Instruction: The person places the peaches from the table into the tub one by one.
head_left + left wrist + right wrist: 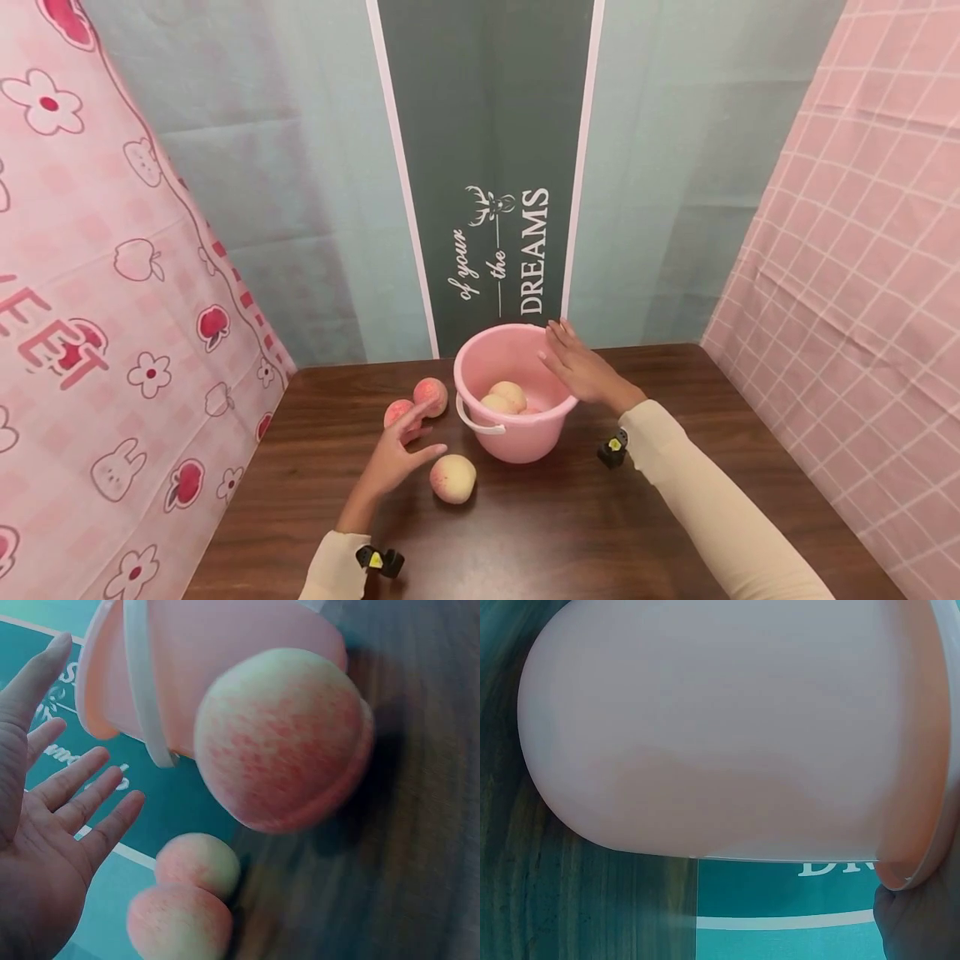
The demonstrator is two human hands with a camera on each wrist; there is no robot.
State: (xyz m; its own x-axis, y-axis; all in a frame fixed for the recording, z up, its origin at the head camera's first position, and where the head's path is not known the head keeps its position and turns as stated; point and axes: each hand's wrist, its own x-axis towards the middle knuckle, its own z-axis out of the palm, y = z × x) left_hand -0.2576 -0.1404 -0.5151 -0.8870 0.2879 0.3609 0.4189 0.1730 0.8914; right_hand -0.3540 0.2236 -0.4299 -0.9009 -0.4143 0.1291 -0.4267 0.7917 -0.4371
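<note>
My left hand [390,458] hovers palm-inward with fingers spread, holding nothing, between two pinkish peaches and a paler one. One pinkish peach [431,397] lies close to the bucket; the other [397,412] is partly hidden behind my fingers. Nearer to me, just right of my left thumb, sits the pale yellow peach [453,479], its blushed side large in the left wrist view. A pink bucket [521,442] stands upright, several peaches [508,397] inside it. My right hand [581,367] rests on its right rim, fingers extended and thumb over the opening.
The white bucket handle [480,423] hangs down at the left front. A dark wooden table [615,533] carries everything, its back edge against a curtain [495,125] with white lettering. Patterned pink cloths [847,275] flank both sides.
</note>
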